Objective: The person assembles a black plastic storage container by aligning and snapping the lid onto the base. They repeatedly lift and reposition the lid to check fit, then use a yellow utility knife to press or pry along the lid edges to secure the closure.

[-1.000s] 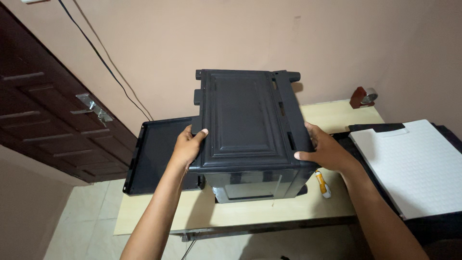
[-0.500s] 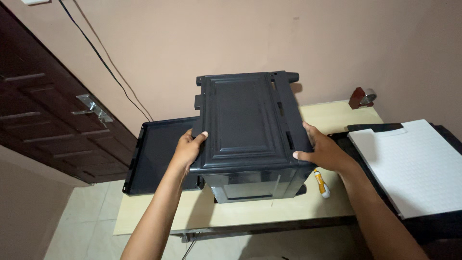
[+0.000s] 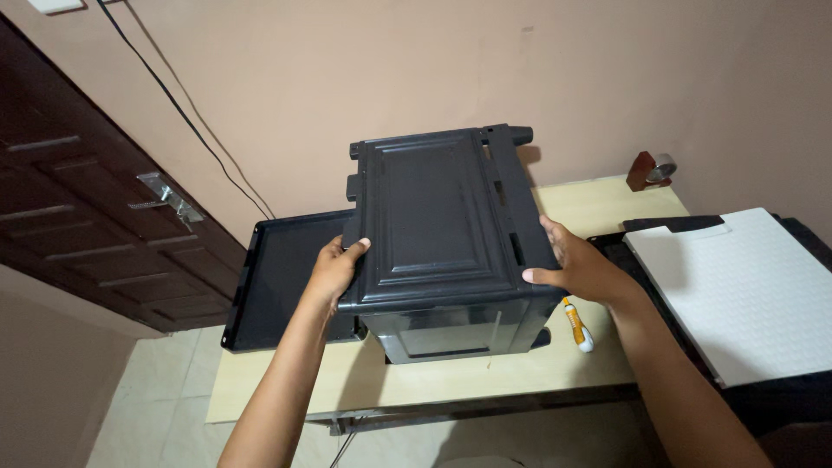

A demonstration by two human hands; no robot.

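A black plastic box-like cabinet unit with a moulded panel on its top face is held above a pale wooden table. My left hand grips its left edge near the front corner. Its right edge is gripped by my right hand, thumb on the top face. The unit tilts slightly, its front opening facing me.
A black flat tray lies on the table's left part, overhanging the edge. A white textured sheet on a black board sits at the right. A yellow-and-white small tool lies by the unit. A dark wooden door is at left; a tape dispenser stands by the wall.
The black unit and both hands stay almost in place; the unit has shifted very slightly, with the grip unchanged.
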